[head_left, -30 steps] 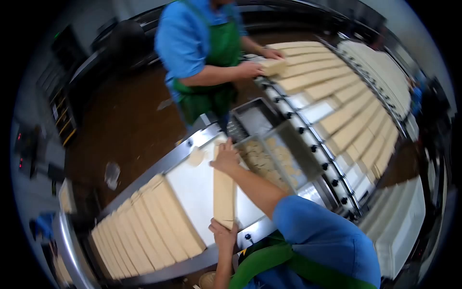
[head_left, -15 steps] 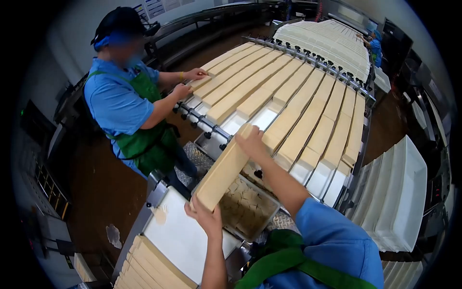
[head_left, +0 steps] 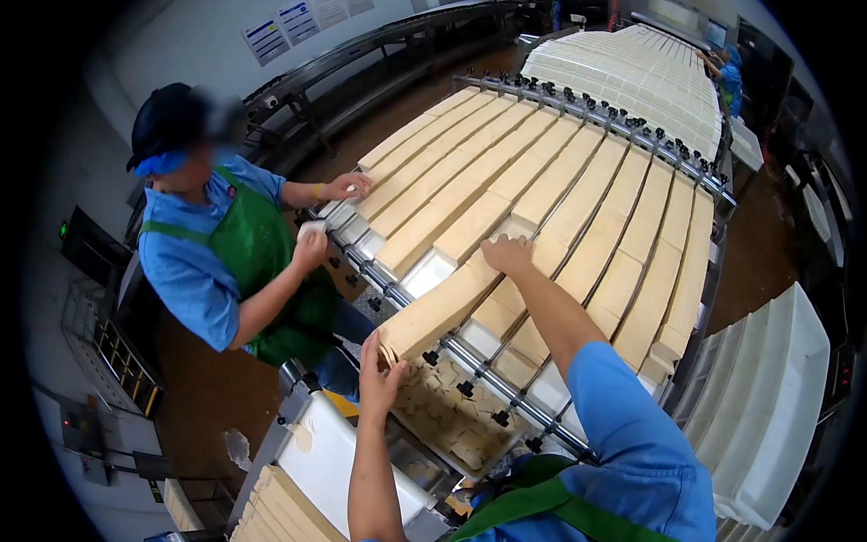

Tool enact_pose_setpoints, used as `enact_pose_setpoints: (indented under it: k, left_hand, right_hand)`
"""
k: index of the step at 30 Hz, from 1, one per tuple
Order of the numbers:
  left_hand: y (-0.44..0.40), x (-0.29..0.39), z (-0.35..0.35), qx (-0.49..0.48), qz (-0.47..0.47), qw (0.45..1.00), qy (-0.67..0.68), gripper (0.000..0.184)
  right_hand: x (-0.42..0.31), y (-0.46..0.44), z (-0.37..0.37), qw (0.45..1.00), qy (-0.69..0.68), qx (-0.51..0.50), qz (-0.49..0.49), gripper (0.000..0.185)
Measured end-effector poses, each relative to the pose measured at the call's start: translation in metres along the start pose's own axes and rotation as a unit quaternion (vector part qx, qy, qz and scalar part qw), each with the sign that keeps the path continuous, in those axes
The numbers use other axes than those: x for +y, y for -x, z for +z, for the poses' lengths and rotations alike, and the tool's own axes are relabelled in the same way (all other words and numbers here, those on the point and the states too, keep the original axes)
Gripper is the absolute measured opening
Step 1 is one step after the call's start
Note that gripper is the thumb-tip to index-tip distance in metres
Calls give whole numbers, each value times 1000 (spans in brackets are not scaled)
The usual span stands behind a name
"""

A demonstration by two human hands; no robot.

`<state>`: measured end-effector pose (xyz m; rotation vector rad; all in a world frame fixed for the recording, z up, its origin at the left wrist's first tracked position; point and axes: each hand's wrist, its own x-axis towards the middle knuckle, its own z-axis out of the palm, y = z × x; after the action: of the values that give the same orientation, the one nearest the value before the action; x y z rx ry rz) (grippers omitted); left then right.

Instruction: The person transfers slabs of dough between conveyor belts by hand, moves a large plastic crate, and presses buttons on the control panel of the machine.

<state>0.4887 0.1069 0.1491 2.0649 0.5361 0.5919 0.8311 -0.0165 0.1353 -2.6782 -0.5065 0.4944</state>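
Note:
A long pale-tan block (head_left: 438,307) spans from the near table's side to the rows on the lane table, bending slightly along its length. My right hand (head_left: 508,254) grips its far end from above, among the rows. At the near end, my left hand (head_left: 379,369) holds the block with thumb and fingers, beside a few thin, loose-looking layers. Similar blocks (head_left: 542,194) lie end to end in narrow lanes on the white surface. Beneath the held block is a bin (head_left: 470,468) with broken tan pieces.
A co-worker (head_left: 217,244) in a green apron stands at left, hands near the lane ends. A metal bar with black knobs (head_left: 470,352) edges the lanes. More blocks (head_left: 284,506) lie beside a white board (head_left: 330,461). Stacked white trays (head_left: 768,388) stand right; another person (head_left: 727,77) is far back.
My hands have carried the block forward, its far end now over the lanes. The co-worker's nearer hand has drawn back from the block ends. The view has shifted a little.

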Motion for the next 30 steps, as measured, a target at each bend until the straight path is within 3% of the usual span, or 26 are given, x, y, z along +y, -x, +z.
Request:
enact_pose_setpoints:
  k: [3, 7, 9, 11, 13, 15, 17, 19, 21, 23, 28, 30]
  left_hand:
    - [-3, -4, 8, 2, 4, 1000, 0, 73]
    - [-13, -4, 27, -17, 3, 1000, 3, 70]
    - [-23, -28, 48, -41, -62, 987, 143, 65]
    - [-30, -32, 63, -78, -33, 990, 113, 57]
    - [-36, -18, 73, -63, -15, 998, -25, 60]
    - [-37, -27, 81, -29, 10, 999, 14, 56]
    - [-31, -27, 83, -1, 36, 998, 55, 53]
    - [-23, -6, 76, 53, -73, 990, 108, 52]
    - [-4, 6, 73, 125, -68, 990, 24, 51]
    - [23, -14, 72, 133, -24, 991, -1, 54]
    - [99, -56, 66, 65, -65, 994, 61, 59]
    - [131, -54, 65, 23, -71, 995, -68, 65]
  right_hand:
    - [-1, -10, 2, 998, -36, -43, 33, 68]
    - [7, -20, 6, 999, -11, 35, 38, 70]
    - [5, -15, 2, 998, 8, 48, 41, 71]
    - [3, 5, 13, 987, -9, 149, -52, 69]
    - [-13, 36, 18, 989, -15, 126, -75, 69]
    - [-33, 71, 21, 985, -89, 55, -141, 65]
    - [-39, 101, 69, 920, -174, 157, -313, 58]
    - [-46, 141, 57, 883, -109, 146, -432, 46]
    - [-46, 139, 96, 864, -70, 244, -434, 31]
    - [-47, 153, 87, 894, -54, 191, -402, 24]
    - [-46, 152, 105, 872, -72, 273, -399, 20]
    - [-46, 154, 102, 871, -83, 276, -398, 20]
